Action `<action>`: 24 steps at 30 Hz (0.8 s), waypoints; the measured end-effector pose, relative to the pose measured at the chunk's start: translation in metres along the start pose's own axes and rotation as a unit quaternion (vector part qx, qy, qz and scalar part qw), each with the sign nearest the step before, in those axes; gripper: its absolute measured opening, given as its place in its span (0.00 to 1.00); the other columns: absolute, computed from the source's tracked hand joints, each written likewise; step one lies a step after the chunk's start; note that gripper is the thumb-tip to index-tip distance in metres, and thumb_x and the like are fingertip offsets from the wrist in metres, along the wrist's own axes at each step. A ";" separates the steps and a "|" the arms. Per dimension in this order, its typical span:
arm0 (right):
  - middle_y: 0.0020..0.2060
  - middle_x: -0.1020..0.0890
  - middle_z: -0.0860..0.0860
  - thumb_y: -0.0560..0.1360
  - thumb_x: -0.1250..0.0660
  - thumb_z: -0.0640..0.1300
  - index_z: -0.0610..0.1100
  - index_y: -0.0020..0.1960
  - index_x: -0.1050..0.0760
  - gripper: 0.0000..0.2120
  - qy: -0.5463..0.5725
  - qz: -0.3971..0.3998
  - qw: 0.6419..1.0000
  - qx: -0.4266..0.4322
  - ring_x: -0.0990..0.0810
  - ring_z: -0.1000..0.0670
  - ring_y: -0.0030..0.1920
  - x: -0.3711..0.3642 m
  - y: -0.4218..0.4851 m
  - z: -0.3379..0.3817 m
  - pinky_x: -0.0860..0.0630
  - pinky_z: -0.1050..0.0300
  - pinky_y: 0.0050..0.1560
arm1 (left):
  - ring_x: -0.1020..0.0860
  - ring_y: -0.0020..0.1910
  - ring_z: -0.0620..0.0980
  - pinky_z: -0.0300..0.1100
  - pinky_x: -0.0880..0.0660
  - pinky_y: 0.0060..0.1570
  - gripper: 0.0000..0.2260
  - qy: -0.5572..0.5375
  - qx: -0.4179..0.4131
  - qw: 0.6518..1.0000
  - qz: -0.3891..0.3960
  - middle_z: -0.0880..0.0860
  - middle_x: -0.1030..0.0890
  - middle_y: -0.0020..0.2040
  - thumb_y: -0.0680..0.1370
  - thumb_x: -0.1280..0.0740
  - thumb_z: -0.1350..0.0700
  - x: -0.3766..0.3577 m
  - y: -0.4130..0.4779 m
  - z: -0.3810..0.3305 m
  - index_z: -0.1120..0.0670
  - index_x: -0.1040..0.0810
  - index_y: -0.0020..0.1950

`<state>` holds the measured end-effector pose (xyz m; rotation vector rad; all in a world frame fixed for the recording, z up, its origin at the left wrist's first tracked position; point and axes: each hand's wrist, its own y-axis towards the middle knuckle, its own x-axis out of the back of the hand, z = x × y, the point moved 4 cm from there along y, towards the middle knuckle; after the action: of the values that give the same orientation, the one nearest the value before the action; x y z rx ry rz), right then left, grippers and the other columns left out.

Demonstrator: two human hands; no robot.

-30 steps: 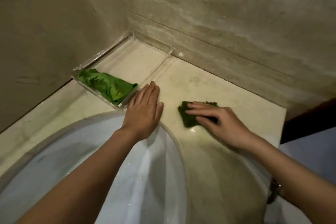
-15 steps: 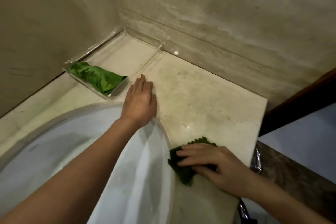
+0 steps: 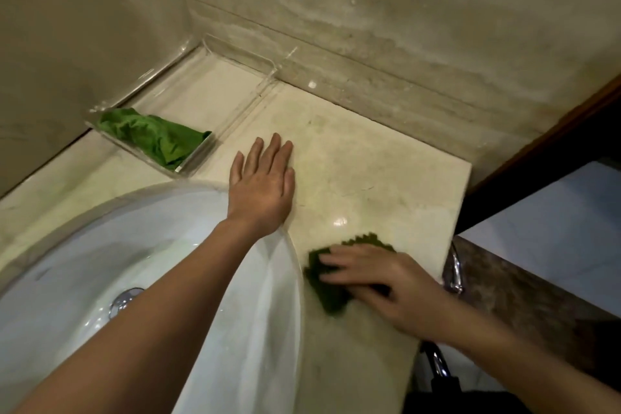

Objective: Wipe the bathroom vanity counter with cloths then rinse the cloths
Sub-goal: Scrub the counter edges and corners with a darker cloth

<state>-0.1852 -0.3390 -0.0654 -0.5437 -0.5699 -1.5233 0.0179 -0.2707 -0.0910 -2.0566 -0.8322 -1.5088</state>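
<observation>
one dark green cloth [image 3: 331,282] with jagged edge lies flat under right hand [image 3: 386,282].

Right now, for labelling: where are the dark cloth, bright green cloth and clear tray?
dark cloth [image 3: 331,300], head view, lower left part
bright green cloth [image 3: 154,138], head view, crumpled middle
clear tray [image 3: 239,52], head view, back wall

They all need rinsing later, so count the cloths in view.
2. Dark green cloth under the right hand on the counter; bright green cloth in the clear tray. Others may be hidden.
</observation>
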 end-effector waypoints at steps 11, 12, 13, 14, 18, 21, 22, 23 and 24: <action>0.62 0.25 0.55 0.74 0.34 0.34 0.50 0.59 0.23 0.18 -0.028 -0.177 0.977 -0.117 0.29 0.56 0.66 0.063 0.041 -0.062 0.38 0.58 0.70 | 0.56 0.76 0.47 0.47 0.62 0.72 0.22 -0.001 0.007 1.000 -0.002 0.46 0.51 0.78 0.83 0.54 0.50 -0.002 0.002 -0.001 0.47 0.50 0.77; 0.62 0.25 0.56 0.73 0.32 0.34 0.51 0.59 0.23 0.18 -0.036 -0.155 0.982 -0.097 0.29 0.58 0.65 0.046 0.021 -0.049 0.38 0.60 0.70 | 0.56 0.76 0.48 0.47 0.61 0.72 0.22 -0.001 0.006 1.000 -0.003 0.46 0.51 0.78 0.83 0.53 0.50 -0.002 0.001 -0.001 0.47 0.49 0.77; 0.62 0.24 0.57 0.72 0.31 0.35 0.51 0.59 0.23 0.19 -0.039 -0.138 0.987 -0.072 0.29 0.60 0.65 0.032 -0.001 -0.035 0.38 0.62 0.69 | 0.56 0.76 0.48 0.47 0.61 0.72 0.22 -0.001 0.005 1.000 -0.006 0.46 0.50 0.78 0.83 0.53 0.50 -0.002 0.001 -0.001 0.47 0.49 0.77; 0.61 0.24 0.58 0.71 0.31 0.35 0.51 0.58 0.22 0.19 -0.033 -0.131 0.989 -0.055 0.29 0.61 0.65 0.023 -0.019 -0.025 0.37 0.65 0.68 | 0.55 0.76 0.48 0.47 0.61 0.72 0.22 -0.004 0.005 1.000 -0.010 0.46 0.50 0.78 0.83 0.53 0.50 -0.001 0.001 -0.001 0.47 0.48 0.77; 0.58 0.22 0.59 0.72 0.31 0.33 0.50 0.56 0.20 0.17 0.005 -0.155 0.985 -0.073 0.29 0.64 0.63 0.027 -0.017 -0.027 0.38 0.71 0.65 | 0.55 0.76 0.48 0.47 0.60 0.72 0.21 -0.007 0.006 1.000 -0.018 0.47 0.49 0.78 0.83 0.53 0.50 -0.001 0.002 -0.003 0.48 0.47 0.77; 0.58 0.22 0.56 0.74 0.34 0.34 0.49 0.55 0.19 0.15 0.018 -0.185 0.977 -0.101 0.30 0.64 0.63 0.021 0.013 -0.026 0.40 0.73 0.65 | 0.47 0.76 0.51 0.49 0.53 0.73 0.20 -0.018 0.003 0.999 -0.049 0.51 0.42 0.76 0.83 0.50 0.52 0.002 -0.005 -0.005 0.51 0.40 0.75; 0.58 0.22 0.57 0.75 0.34 0.34 0.49 0.55 0.19 0.14 0.022 -0.192 0.975 -0.107 0.30 0.63 0.63 0.018 0.018 -0.025 0.40 0.74 0.64 | 0.41 0.74 0.53 0.50 0.47 0.72 0.18 -0.035 -0.005 0.996 -0.078 0.53 0.36 0.74 0.82 0.47 0.53 0.006 -0.010 -0.008 0.53 0.34 0.72; 0.58 0.22 0.57 0.75 0.35 0.35 0.49 0.55 0.19 0.14 0.025 -0.197 0.974 -0.110 0.30 0.63 0.63 0.017 0.019 -0.024 0.40 0.73 0.65 | 0.34 0.70 0.55 0.50 0.40 0.68 0.16 -0.056 -0.011 0.993 -0.106 0.55 0.31 0.71 0.81 0.44 0.55 0.011 -0.017 -0.010 0.55 0.29 0.68; 0.57 0.22 0.57 0.75 0.35 0.35 0.49 0.55 0.19 0.13 0.032 -0.202 0.972 -0.115 0.29 0.63 0.62 0.018 0.018 -0.024 0.39 0.72 0.65 | 0.29 0.66 0.55 0.49 0.34 0.63 0.14 -0.075 -0.012 0.989 -0.130 0.55 0.27 0.67 0.80 0.41 0.56 0.016 -0.027 -0.011 0.56 0.26 0.64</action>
<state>-0.1671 -0.3680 -0.0714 -0.5763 -0.4753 -2.0038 -0.0046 -0.2556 -0.0723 -2.1676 -1.1853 -1.5120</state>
